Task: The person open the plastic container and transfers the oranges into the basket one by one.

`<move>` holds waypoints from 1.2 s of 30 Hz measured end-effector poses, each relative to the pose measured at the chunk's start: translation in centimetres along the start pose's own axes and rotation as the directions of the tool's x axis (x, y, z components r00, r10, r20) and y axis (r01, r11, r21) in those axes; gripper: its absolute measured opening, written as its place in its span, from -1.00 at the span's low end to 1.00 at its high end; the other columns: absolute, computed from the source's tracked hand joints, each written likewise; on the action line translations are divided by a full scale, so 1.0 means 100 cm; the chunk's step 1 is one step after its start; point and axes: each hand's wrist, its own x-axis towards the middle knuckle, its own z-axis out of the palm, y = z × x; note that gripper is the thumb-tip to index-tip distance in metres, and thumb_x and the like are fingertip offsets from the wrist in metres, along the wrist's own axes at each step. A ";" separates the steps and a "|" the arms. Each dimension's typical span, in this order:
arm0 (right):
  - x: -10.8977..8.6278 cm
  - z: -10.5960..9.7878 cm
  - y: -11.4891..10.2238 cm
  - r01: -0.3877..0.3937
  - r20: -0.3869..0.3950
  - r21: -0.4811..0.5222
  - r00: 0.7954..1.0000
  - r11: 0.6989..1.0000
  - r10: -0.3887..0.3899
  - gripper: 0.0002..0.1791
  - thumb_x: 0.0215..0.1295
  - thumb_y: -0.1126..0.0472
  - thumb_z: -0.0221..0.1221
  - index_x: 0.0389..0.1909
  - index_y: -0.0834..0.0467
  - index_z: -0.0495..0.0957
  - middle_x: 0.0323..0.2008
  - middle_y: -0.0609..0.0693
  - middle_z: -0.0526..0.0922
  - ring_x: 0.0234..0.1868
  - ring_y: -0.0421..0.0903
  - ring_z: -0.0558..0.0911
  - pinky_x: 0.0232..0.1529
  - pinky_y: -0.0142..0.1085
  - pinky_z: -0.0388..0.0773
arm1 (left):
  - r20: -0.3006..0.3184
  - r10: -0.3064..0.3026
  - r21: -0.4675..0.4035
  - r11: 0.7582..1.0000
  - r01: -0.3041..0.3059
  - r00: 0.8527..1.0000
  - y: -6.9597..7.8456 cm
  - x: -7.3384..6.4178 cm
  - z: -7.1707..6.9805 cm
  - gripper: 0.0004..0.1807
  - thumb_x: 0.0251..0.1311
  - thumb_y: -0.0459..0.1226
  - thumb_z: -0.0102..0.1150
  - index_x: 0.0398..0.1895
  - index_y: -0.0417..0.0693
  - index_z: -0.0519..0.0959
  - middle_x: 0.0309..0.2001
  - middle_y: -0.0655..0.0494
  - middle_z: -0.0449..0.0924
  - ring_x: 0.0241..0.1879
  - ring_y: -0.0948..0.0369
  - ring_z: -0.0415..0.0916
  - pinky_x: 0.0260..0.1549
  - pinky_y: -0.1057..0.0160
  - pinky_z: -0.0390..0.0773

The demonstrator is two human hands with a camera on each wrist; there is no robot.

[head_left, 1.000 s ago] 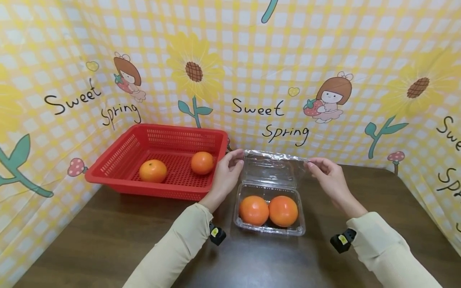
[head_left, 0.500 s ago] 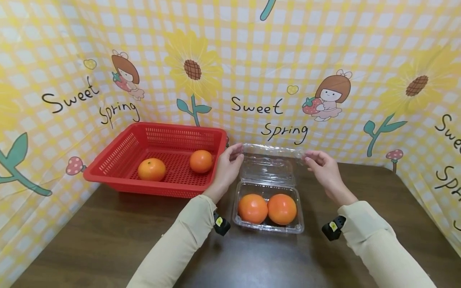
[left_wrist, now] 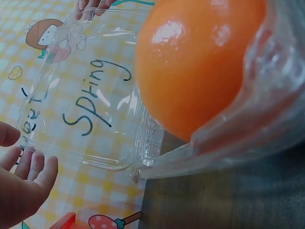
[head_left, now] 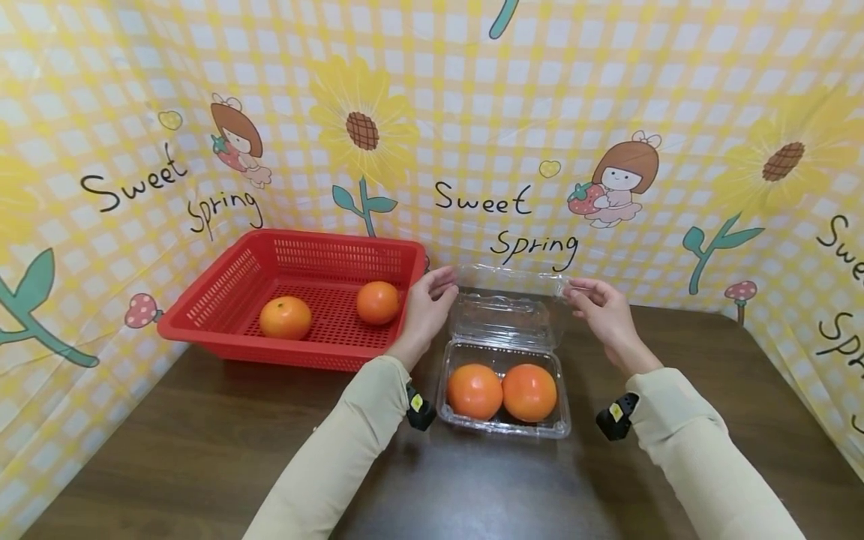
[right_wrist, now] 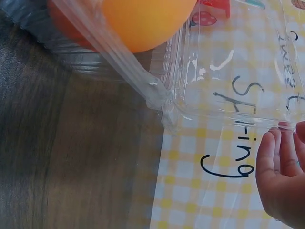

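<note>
A clear plastic clamshell container stands on the table, its lid raised at the far side. Two oranges, a left one and a right one, sit side by side in its base. My left hand pinches the lid's far left corner between thumb and fingers. At the opposite corner, my right hand pinches the lid's edge. Both wrist views show the see-through lid standing up behind the fruit, with the left fingers and right fingers at its rim.
A red plastic basket stands left of the container, close to my left forearm. Inside it lie two more oranges, one on the left and one on the right. A yellow checked cloth hangs behind the brown table.
The lid's free edge has risen a little in the head view, and both hands have moved slightly up and closer together with it. Oranges and basket have stayed in place.
</note>
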 end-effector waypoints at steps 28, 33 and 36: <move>0.017 0.009 0.020 -0.092 0.001 0.144 0.996 0.985 0.093 -0.56 0.28 0.33 -0.07 0.14 0.44 0.20 -0.12 0.13 0.48 -0.29 -0.34 0.51 0.01 -0.26 0.38 | 0.022 -0.146 0.068 0.987 0.144 0.989 -0.014 0.004 0.009 -0.60 0.18 -0.33 -0.01 0.10 -0.23 0.38 0.08 -0.12 0.40 0.07 0.08 0.36 0.01 0.18 0.35; 0.018 0.010 0.025 -0.085 0.023 0.108 0.996 0.991 0.083 -0.55 0.29 0.33 -0.09 0.16 0.45 0.19 0.03 0.35 0.38 -0.26 -0.35 0.51 0.03 -0.22 0.36 | 0.051 -0.162 0.093 0.983 0.156 0.986 -0.015 0.004 0.008 -0.57 0.19 -0.30 0.00 0.13 -0.22 0.35 0.12 -0.10 0.37 0.11 0.08 0.32 0.02 0.17 0.34; 0.016 0.010 0.028 -0.099 0.050 0.087 0.994 0.991 0.095 -0.54 0.31 0.29 -0.10 0.17 0.44 0.17 0.09 0.38 0.31 -0.22 -0.32 0.51 0.04 -0.21 0.35 | 0.064 -0.184 0.112 0.978 0.176 0.981 -0.016 0.004 0.007 -0.55 0.18 -0.27 0.02 0.15 -0.21 0.33 0.13 -0.08 0.35 0.12 0.08 0.30 0.02 0.16 0.34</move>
